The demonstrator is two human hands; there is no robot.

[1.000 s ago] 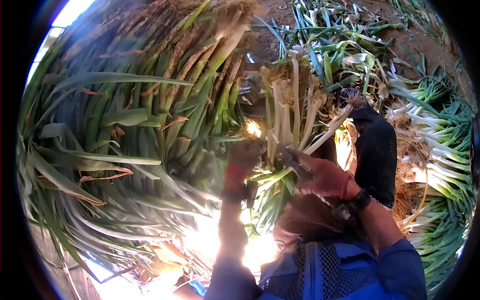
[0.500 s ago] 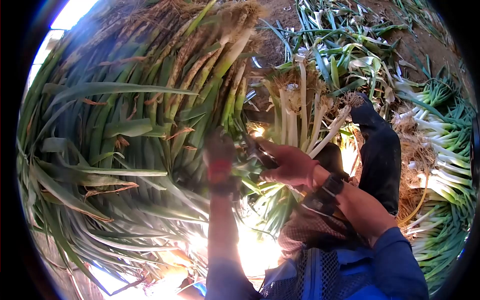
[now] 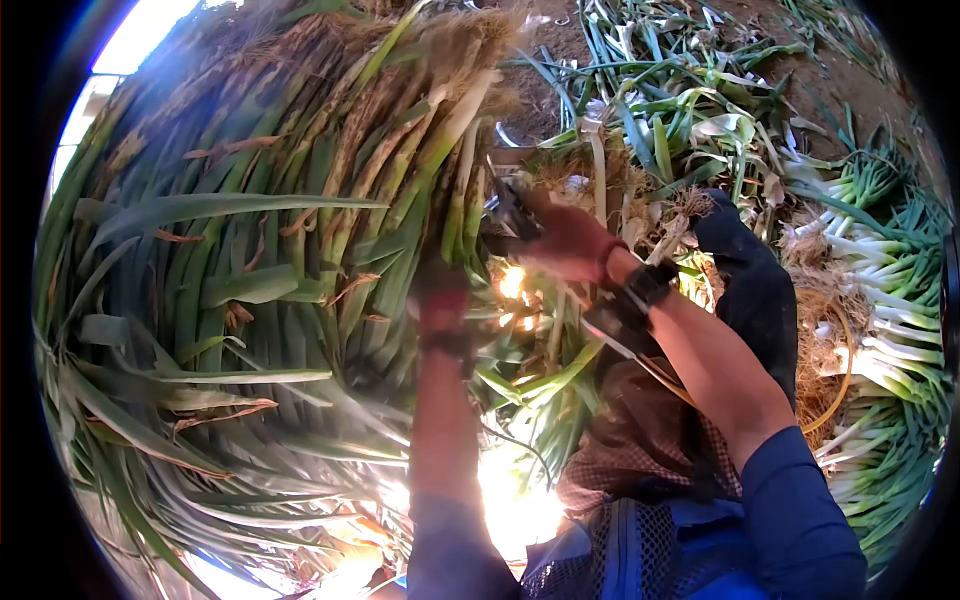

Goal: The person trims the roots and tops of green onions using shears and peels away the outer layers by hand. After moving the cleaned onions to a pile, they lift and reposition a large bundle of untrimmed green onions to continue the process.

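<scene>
My left hand (image 3: 440,297), in a reddish glove, is at the right edge of a large heap of long leeks (image 3: 230,250). Motion and shade smear its fingers, and whether they grip a stalk cannot be made out. My right hand (image 3: 572,243), also in a red glove, is closed around a dark metal hand tool (image 3: 508,208), blurred, with a narrow tip pointing up. The tool is beside the pale lower stalks of the heap. Just beyond my right hand, trimmed leeks (image 3: 599,175) with whitish shafts and shaggy roots lean together, partly hidden by the hand.
Cut green leaves (image 3: 690,110) litter the soil ahead. To the right lies a row of cleaned leeks (image 3: 895,320), white ends inward. My dark-clad leg (image 3: 755,290) stands between, near a yellow-brown loop of hose or cord (image 3: 848,375). Bright sunlight glares below.
My right hand has moved up and slightly left with the tool, now covering part of the trimmed leeks. My left hand stays in nearly the same place, blurred in both frames.
</scene>
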